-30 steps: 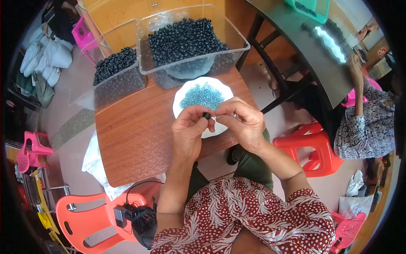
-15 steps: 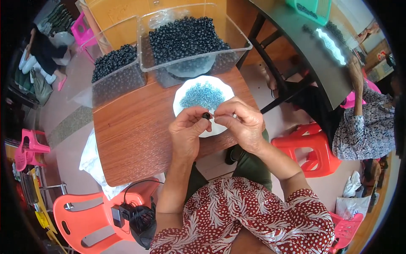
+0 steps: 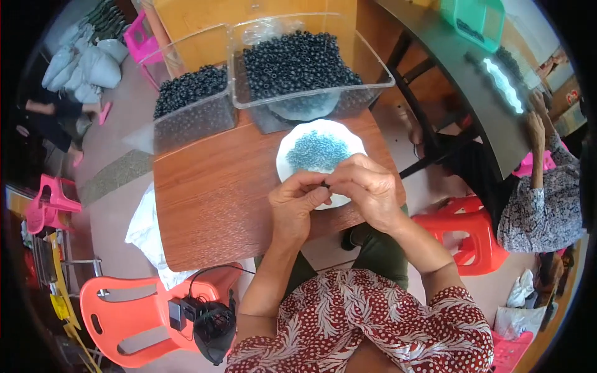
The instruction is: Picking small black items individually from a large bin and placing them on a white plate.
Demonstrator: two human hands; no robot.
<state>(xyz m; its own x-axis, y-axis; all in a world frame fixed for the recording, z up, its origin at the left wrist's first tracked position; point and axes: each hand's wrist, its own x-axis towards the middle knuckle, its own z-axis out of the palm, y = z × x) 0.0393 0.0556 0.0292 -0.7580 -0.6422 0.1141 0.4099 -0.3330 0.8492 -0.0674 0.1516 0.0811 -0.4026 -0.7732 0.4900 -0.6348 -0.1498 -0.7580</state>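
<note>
My left hand (image 3: 291, 208) is closed, thumb and fingers pinching a small black ring-shaped part (image 3: 326, 184), mostly covered by the fingertips. My right hand (image 3: 372, 196) meets it, thumb and forefinger pinched together at the part; whatever they grip is hidden. Both hands are over the near edge of a white scalloped plate (image 3: 285, 149). On that plate lies a heap of tiny pale-blue pieces (image 3: 317, 149). Behind it, a large clear bin (image 3: 317, 96) is filled with black ring-shaped parts (image 3: 292, 65). A smaller clear bin (image 3: 186, 127) beside it holds more of them.
The wooden table (image 3: 205, 199) carries plate and bins. At right, another person's hands (image 3: 536, 127) are by a dark table (image 3: 457, 81) with a green basket (image 3: 476, 22) and a bright light strip (image 3: 504, 86). An orange chair (image 3: 118, 298) and red stool (image 3: 469, 236) stand nearby.
My right fingertips have closed in on the black part, which is now more covered. The whole view has shifted. A person at far left has moved, and both the co-worker's hands now show.
</note>
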